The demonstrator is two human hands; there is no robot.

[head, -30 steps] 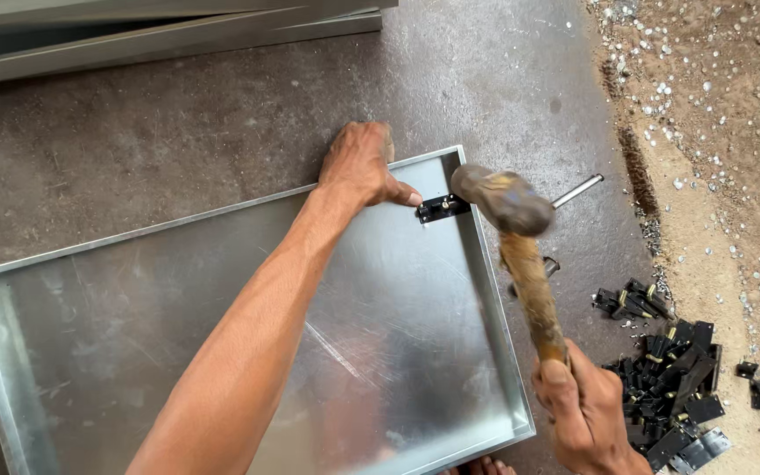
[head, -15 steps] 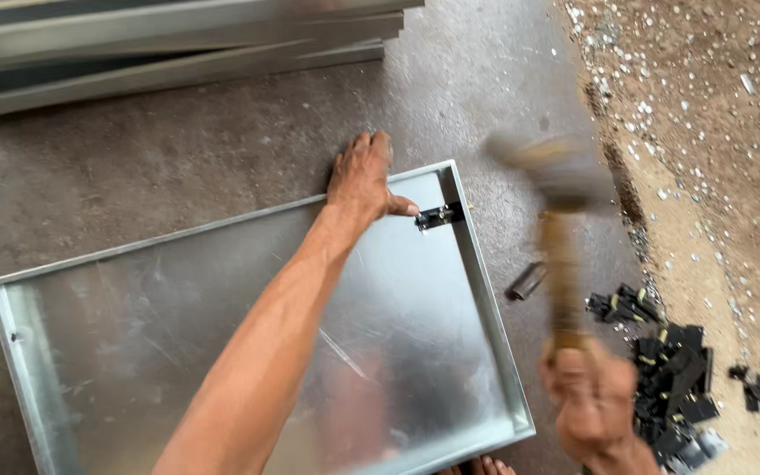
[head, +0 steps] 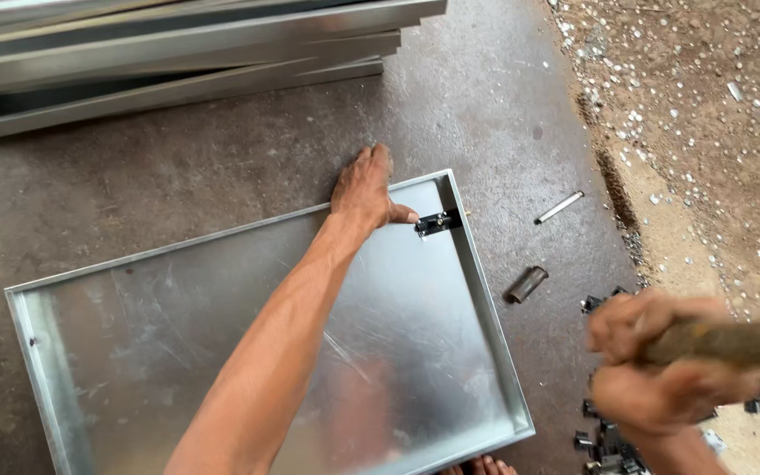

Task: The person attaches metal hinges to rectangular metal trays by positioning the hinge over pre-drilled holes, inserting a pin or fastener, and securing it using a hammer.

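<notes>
**Two hands at a metal tray, one gripping a handle**

Head view: a shallow galvanised metal tray (head: 178, 334) lies flat on the dark concrete floor (head: 485, 105), one corner pointing up and right. The left hand (head: 364, 189) lies palm down over the tray's far rim near that corner, fingers together and reaching onto the floor, thumb stretched toward a small black clip (head: 437, 222) that sits on the inside of the rim at the corner. The thumb tip is just beside the clip; whether it touches is unclear.

The right hand (head: 661, 369) is at lower right, blurred, curled tight around a brown wooden handle (head: 732, 343) that runs off the right edge. Below it lies a scatter of small black parts (head: 604, 440).

Between tray and right hand, a short dark metal tube (head: 527, 284) lies on the floor; farther up, a thin pale rod (head: 559, 207). Long folded metal sheets (head: 178, 44) are stacked along the top. Sandy ground strewn with pale pebbles (head: 705, 114) fills the right side.
</notes>
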